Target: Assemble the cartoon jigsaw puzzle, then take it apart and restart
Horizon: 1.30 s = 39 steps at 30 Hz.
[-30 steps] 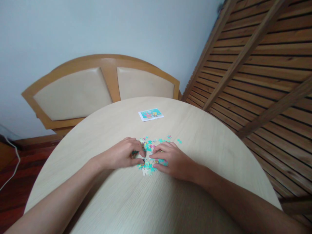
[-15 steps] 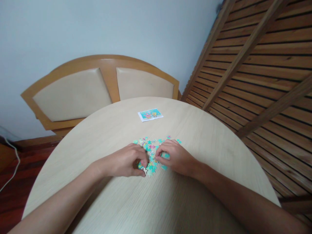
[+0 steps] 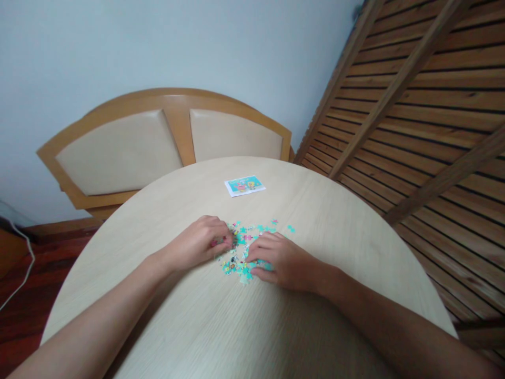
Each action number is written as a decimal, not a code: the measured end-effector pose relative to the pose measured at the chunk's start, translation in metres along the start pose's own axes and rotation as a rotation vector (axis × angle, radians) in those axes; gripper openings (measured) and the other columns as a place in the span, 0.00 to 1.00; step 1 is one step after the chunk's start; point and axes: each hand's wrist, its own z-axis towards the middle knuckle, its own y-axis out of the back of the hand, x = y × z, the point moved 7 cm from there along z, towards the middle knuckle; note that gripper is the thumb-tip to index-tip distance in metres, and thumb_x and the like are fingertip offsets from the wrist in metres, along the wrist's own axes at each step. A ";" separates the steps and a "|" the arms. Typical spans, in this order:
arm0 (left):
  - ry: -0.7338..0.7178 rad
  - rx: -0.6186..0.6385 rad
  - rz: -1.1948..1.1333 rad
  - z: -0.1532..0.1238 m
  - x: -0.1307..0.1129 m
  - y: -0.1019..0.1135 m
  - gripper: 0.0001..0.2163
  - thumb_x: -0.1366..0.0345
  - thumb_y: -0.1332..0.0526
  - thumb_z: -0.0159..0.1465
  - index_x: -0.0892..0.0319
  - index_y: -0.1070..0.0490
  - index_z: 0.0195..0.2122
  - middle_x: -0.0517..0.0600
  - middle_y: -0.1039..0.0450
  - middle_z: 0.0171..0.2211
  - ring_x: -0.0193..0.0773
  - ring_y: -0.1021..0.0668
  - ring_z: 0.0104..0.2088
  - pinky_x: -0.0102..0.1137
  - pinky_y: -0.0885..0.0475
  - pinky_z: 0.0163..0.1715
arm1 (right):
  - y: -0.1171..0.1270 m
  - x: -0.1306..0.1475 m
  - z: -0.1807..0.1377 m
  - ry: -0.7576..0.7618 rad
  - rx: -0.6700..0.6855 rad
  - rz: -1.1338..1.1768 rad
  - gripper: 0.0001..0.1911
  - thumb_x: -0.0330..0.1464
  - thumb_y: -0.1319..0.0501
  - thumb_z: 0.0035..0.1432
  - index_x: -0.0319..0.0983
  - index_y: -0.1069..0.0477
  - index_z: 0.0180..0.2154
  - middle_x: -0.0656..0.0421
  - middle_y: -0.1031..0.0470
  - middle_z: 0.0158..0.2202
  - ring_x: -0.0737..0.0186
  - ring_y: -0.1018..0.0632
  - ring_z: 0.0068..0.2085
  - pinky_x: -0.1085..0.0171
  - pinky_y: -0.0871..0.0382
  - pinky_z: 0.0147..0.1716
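Small jigsaw puzzle pieces (image 3: pixel 241 269), mostly turquoise with some pink, yellow and black-and-white, lie in a loose heap on the table. At the heap's left edge is my left hand (image 3: pixel 207 238), its fingers curled and the thumb brought close to them. A bit of pink shows between them, but whether it is held cannot be made out. My right hand (image 3: pixel 282 261) rests over the right side of the heap, fingers apart and thumb spread from them, touching or just above the pieces. Its palm hides some of the pieces.
A picture card (image 3: pixel 245 186) with two cartoon figures on turquoise lies farther back on the round wooden table (image 3: pixel 189 326). Behind the table stands a padded bench back (image 3: pixel 122 150) against the wall. Wooden slatted panels (image 3: pixel 426 100) rise at the right.
My left hand has moved up and away from the heap's near side to its left edge. My right hand has dropped slightly toward me, its fingers going from a near-pinch to spread.
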 end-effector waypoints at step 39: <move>0.274 0.198 0.146 -0.016 0.057 -0.042 0.27 0.61 0.51 0.73 0.57 0.51 0.73 0.55 0.56 0.74 0.53 0.52 0.73 0.55 0.52 0.69 | -0.020 0.014 -0.014 -0.082 0.323 0.054 0.49 0.56 0.40 0.60 0.40 0.52 0.73 0.46 0.56 0.74 0.40 0.58 0.74 0.38 0.65 0.70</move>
